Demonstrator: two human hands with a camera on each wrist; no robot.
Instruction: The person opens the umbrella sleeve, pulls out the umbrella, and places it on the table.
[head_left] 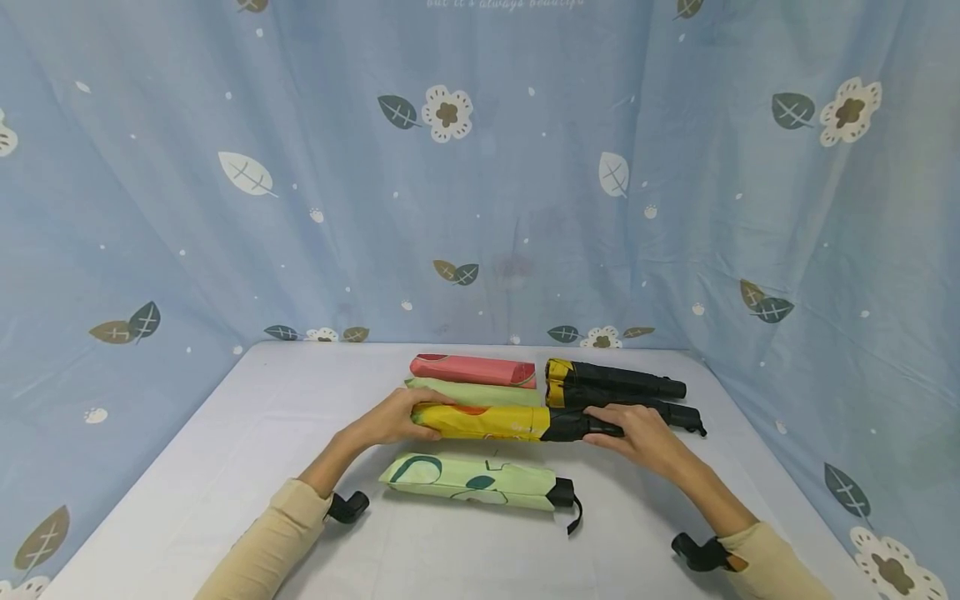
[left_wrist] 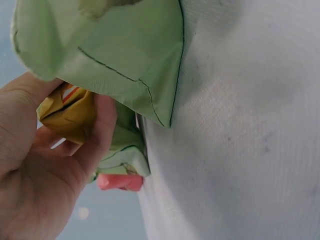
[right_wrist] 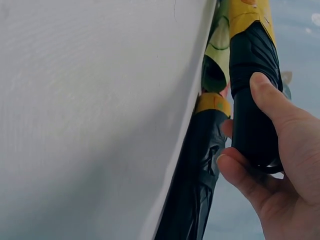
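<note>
Pale green, the patterned umbrella (head_left: 472, 483) is laid nearest the near edge of the desk (head_left: 187, 483). Beyond it, the yellow umbrella (head_left: 483, 422) is held off the desk, one end gripped in the left hand (head_left: 397, 417), its black end clasped in the right hand (head_left: 637, 433), fingers curled round both. Both ends are best moved together, so that the second green umbrella (head_left: 480, 392) and red umbrella (head_left: 468, 368) toward the far edge, and the black umbrellas (head_left: 622, 381) toward the far right corner, are not knocked.
</note>
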